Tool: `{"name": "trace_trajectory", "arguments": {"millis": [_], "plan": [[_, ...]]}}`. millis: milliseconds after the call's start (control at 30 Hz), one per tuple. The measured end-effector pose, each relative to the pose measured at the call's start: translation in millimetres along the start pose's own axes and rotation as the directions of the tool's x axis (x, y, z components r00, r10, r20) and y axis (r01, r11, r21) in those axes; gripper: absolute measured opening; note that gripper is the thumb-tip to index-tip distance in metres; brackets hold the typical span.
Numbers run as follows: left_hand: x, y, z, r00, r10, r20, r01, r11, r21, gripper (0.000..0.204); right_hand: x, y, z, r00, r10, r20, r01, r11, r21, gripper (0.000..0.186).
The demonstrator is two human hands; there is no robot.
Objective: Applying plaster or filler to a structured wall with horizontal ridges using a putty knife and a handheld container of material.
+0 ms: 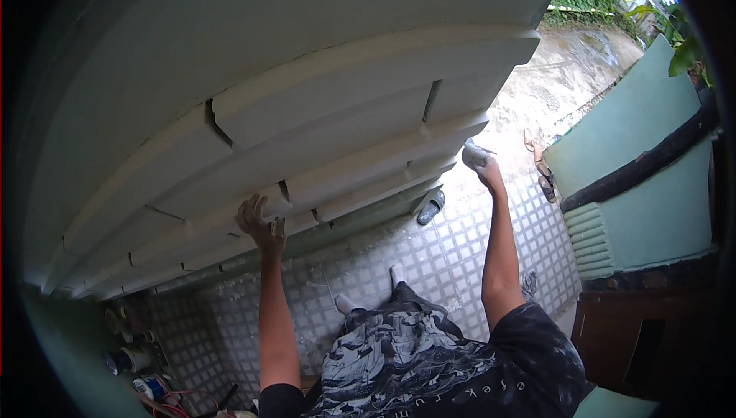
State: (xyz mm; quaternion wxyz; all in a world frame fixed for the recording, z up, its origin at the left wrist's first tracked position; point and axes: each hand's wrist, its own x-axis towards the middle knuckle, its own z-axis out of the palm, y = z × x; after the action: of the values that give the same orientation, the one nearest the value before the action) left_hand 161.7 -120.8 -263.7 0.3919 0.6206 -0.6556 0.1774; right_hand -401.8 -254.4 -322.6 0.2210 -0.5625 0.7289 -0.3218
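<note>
a: left hand (259,222) pinches a small tool flat on the moulding (322,180), mid wall. right hand (477,157)?
b: closed on a small grey thing at the moulding's end. best keep both level, press evenly.

Below you the floor (460,257) is tiled in small grey and white squares, dusted with pale crumbs near the foam. The stack of foam slabs (322,149) stands on it along the far side. A dark sandal (431,208) lies beside the stack's corner, two brown sandals (541,166) farther right, and cans (126,357) cluster at the lower left.
</note>
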Motion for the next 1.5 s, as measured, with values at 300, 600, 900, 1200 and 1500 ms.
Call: {"name": "trace_trajectory", "arguments": {"millis": [300, 600, 900, 1200, 1500], "plan": [[1.1, 4.9, 0.0, 0.999, -0.019, -0.027, 0.019, 1.000, -0.011, 0.056, -104.5, -33.1, 152.6, 0.919, -0.337, 0.204, 0.373, 0.911, -0.175, 0.047], [3.7, 14.1, -1.4, 0.996, -0.087, 0.014, 0.087, 0.995, 0.045, 0.052, -101.2, -41.3, 144.9, 0.649, -0.682, 0.338, 0.743, 0.663, -0.090, 0.064], [-1.7, 5.7, 3.1, 0.994, -0.105, 0.039, 0.101, 0.991, 0.089, 0.057, -28.5, 103.4, 41.1, 0.991, -0.028, -0.133, -0.026, 0.924, -0.383, 0.063], [3.4, 13.4, 1.2, 0.994, -0.112, -0.008, 0.112, 0.992, 0.061, 0.067, -116.9, -0.2, 163.9, 0.781, -0.520, 0.346, 0.518, 0.849, 0.105, 0.065], [-7.6, 12.9, -50.3, 0.978, -0.024, 0.209, 0.034, 0.998, -0.046, 0.053, -106.1, -38.4, 139.8, 0.987, -0.059, 0.150, 0.047, 0.996, 0.078, 0.054]]}}
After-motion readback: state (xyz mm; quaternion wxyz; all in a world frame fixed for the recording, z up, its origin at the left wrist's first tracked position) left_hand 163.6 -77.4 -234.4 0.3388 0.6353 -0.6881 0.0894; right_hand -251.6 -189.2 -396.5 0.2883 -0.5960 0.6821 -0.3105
